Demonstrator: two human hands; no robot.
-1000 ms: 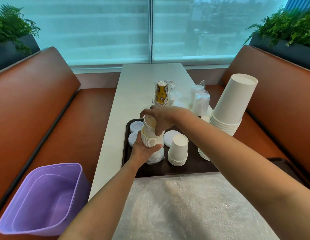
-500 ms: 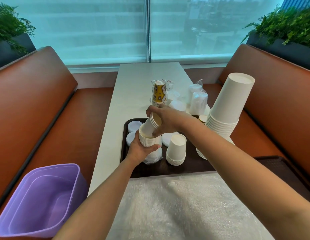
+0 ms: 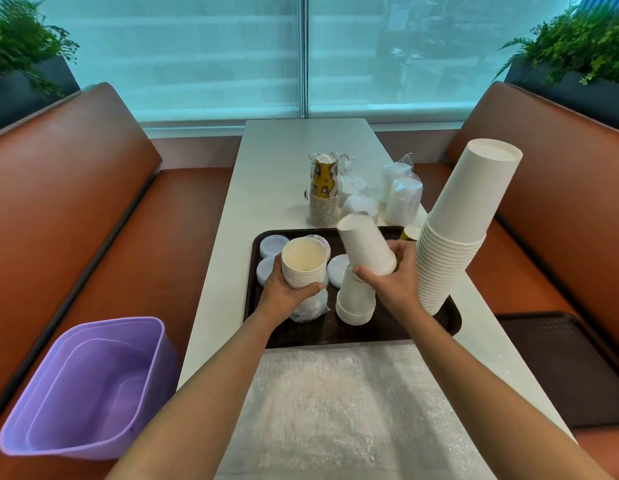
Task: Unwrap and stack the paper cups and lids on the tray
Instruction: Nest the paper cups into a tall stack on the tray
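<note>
On the dark tray (image 3: 450, 323), at the table's (image 3: 283, 157) middle, the left hand (image 3: 283, 292) gripped a nested stack of cups (image 3: 303, 263), mouths up, over flat round lids (image 3: 271, 245). The right hand (image 3: 394, 282) clasped one upturned paper cup (image 3: 365, 249) above a short inverted stack (image 3: 355, 303). At three o'clock a tall leaning stack (image 3: 453, 237) crowded the right wrist. A second earlier, both hands met on one stack; now they were apart.
</note>
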